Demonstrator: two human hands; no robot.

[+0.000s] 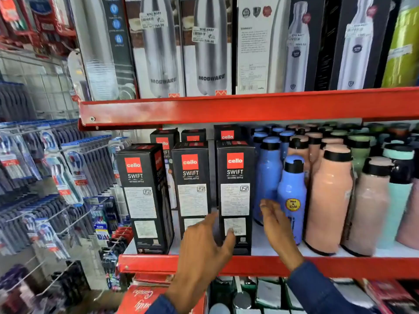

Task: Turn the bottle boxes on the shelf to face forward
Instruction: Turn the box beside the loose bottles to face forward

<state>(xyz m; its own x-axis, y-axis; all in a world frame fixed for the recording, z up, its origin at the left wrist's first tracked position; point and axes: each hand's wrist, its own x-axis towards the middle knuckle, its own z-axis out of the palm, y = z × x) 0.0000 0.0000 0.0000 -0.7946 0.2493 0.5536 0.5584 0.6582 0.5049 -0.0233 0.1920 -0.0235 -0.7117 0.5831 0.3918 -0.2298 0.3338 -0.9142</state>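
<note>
Three black bottle boxes with red labels stand in a front row on the middle red shelf (158, 262). The left box (142, 198) is turned slightly, showing a side face. The middle box (192, 189) and the right box (235, 191) show white label panels. More black boxes (226, 133) stand behind them. My left hand (204, 248) is spread open at the base of the right box, thumb on its front and fingers at its left edge. My right hand (275, 225) is open just right of that box, in front of a blue bottle (291, 200).
Blue, peach (328, 200) and mint bottles crowd the shelf to the right. The upper red shelf (226, 107) carries tall steel-bottle boxes. Toothbrush packs (56, 177) hang on hooks at the left. Red cartons (145, 298) and other goods sit below.
</note>
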